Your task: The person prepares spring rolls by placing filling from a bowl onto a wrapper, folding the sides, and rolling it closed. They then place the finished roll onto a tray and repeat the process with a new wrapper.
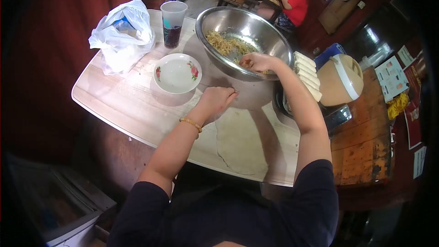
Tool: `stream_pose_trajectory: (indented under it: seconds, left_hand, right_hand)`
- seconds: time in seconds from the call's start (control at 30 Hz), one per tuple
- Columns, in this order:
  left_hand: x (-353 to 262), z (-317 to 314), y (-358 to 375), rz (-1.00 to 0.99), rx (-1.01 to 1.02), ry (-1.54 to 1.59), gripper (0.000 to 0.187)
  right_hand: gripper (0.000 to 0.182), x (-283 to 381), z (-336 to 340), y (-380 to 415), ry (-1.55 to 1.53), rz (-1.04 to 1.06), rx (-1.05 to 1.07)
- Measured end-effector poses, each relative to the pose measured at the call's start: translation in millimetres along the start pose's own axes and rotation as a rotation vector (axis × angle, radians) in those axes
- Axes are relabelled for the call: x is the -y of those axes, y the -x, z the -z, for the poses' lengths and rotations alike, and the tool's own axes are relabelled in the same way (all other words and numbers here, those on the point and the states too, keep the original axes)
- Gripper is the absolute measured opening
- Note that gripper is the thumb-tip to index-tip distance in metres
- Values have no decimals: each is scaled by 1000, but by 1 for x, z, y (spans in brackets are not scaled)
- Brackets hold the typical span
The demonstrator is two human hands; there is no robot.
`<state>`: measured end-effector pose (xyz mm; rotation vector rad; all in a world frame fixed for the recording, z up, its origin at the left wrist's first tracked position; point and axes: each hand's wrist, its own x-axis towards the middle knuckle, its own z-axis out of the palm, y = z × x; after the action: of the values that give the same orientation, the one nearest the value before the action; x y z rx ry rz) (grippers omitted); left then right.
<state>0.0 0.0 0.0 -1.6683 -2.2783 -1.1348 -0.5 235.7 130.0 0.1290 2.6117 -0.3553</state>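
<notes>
"What sits nearest the camera in the head view?"

"The person's dark shirt [219,222], with both bare forearms stretching out over the table [123,93]."

"And the right hand [259,62]?"

"It reaches over the near rim of the metal bowl [270,27], fingers curled down inside. Whether they are closed on any of the shredded food [224,45] cannot be told; the rim and the hand itself hide the tips."

"Which way does that food lie from it?"

"Left and a little farther off, in a loose heap whose longer spread slants from the bowl's far left side down toward the fingers. The right hand is clearly the nearer one."

"The left hand [216,100]?"

"Outside the bowl, low over the table, its fingers drawn close together. Whether they pinch anything cannot be told."

"Anything near it?"

"A thin, pale sheet [242,142], roughly round, with no clear long axis. It lies flat toward the person, to the right of the left forearm, the right arm's shadow across it. A flowered bowl [177,73] stands beyond the left wrist."
</notes>
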Motion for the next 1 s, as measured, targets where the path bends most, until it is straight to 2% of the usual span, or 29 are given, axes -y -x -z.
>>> stream_pose_trajectory:
  seconds: [0.1, 0.17, 0.2, 0.27, 0.3, 0.37, 0.53, 0.63, 0.7, 0.83, 0.93, 1.0]
  left_hand:
    - [-4, -13, -1, 26, -56, 38, 30]
    - [-1, -12, 3, -17, -81, 50, 29]
    - [3, -5, 1, -3, -100, 21, 29]
    - [2, -5, 3, 9, -56, 22, 29]
    - [2, -2, 1, 9, -60, 16, 29]
    - [-1, -3, 3, 32, -24, 3, 29]
    - [1, -8, 0, 22, -46, 15, 29]
    - [-1, -4, 7, 22, -49, 33, 30]
    - [-1, -2, 1, -6, -35, 35, 30]
    - [-1, -2, 1, 25, -28, 13, 30]
    - [-1, -4, 3, 30, -5, 16, 32]
    - [1, -3, -1, 44, -32, 37, 33]
  right_hand:
    - [60, -6, -13, 0, 31, 41, -3]
    - [60, -39, -34, -30, -112, 324, -229]
    - [60, -34, -29, -34, -99, 359, -231]
    - [57, -32, -30, -33, -116, 212, -104]
    - [57, -26, -25, -31, -113, 216, -108]
    - [56, -18, -25, -22, -56, 98, -75]
    - [53, -30, -24, -29, -10, 198, -93]
    - [53, -18, -29, -24, -287, 85, -122]
    - [51, -20, -31, -26, -206, 175, -168]
    - [46, -22, -27, -34, -117, 137, -93]
    - [42, -25, -28, -32, -58, 85, -142]
    - [39, -24, -24, -33, 34, 128, -183]
